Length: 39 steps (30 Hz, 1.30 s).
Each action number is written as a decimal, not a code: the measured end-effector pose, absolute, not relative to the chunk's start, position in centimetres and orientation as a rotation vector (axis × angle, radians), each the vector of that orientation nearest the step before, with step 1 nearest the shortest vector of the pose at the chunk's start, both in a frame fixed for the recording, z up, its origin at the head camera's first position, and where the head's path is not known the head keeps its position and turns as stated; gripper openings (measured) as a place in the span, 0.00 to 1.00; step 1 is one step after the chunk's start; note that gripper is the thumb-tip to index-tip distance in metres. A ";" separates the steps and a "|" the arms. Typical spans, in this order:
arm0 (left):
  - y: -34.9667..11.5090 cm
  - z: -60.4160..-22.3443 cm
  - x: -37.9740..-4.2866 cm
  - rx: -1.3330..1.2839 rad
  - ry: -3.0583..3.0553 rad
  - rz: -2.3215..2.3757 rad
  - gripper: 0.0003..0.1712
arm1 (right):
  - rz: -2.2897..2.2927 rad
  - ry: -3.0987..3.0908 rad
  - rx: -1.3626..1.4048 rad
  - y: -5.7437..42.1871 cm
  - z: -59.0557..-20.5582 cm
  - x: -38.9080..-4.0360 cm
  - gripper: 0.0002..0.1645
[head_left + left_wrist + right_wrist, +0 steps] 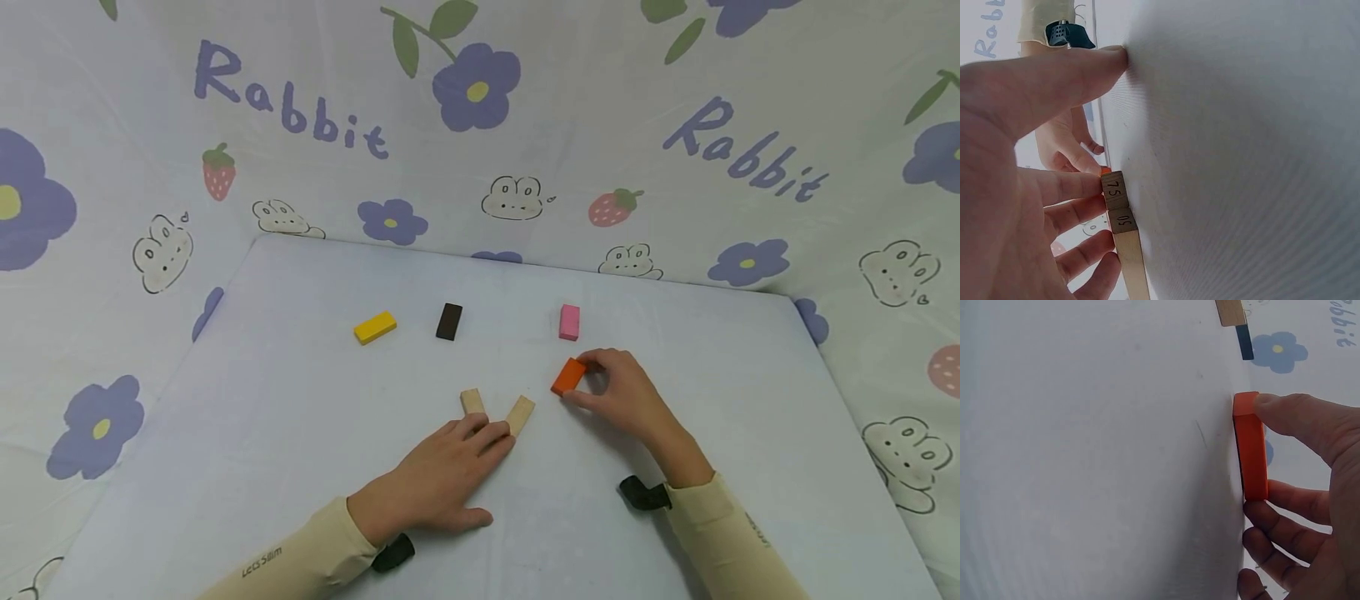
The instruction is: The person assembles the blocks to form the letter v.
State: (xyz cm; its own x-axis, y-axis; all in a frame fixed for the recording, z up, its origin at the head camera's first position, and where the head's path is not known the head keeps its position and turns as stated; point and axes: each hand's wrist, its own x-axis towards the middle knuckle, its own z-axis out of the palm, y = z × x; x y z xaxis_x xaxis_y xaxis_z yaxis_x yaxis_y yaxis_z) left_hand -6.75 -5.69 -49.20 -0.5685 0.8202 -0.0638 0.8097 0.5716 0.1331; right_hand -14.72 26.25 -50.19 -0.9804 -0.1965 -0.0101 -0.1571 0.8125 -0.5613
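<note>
My left hand (442, 475) lies over the near ends of two plain wooden blocks, with its fingers extended onto them and the thumb held apart. The left wooden block (472, 402) and the right wooden block (522, 413) slant toward each other under the fingertips, which hide their near ends. In the left wrist view, dark digits mark the end of a wooden block (1114, 189). To the right, my right hand (626, 392) pinches an orange block (568, 377) lengthwise between thumb and fingers. That orange block (1252, 456) lies flat at the table surface.
Farther back on the white table (300, 433) lie a yellow block (375, 327), a black block (449, 322) and a pink block (569, 322). The pink one is just behind the orange block. A patterned cloth (315, 192) rises along the table's back and sides.
</note>
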 end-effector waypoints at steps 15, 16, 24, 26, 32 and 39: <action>-5.7 -49.3 -6.7 1.401 2.678 0.141 0.54 | -0.865 2.933 -0.318 25.3 -50.1 -14.8 0.36; -5.7 -49.3 -6.7 1.401 2.679 0.139 0.54 | -0.863 2.931 -0.315 25.2 -50.1 -14.8 0.36; -5.7 -49.2 -6.7 1.405 2.682 0.128 0.54 | -0.858 2.921 -0.326 24.8 -50.1 -14.6 0.36; -5.7 -49.1 -6.7 1.407 2.682 0.126 0.54 | -0.868 2.917 -0.326 24.7 -50.1 -14.5 0.36; -5.7 -49.3 -6.8 1.403 2.684 0.127 0.54 | -0.863 2.928 -0.346 24.5 -50.1 -14.5 0.36; -5.7 -49.2 -6.8 1.402 2.683 0.136 0.54 | -0.869 2.921 -0.350 24.2 -50.2 -14.6 0.36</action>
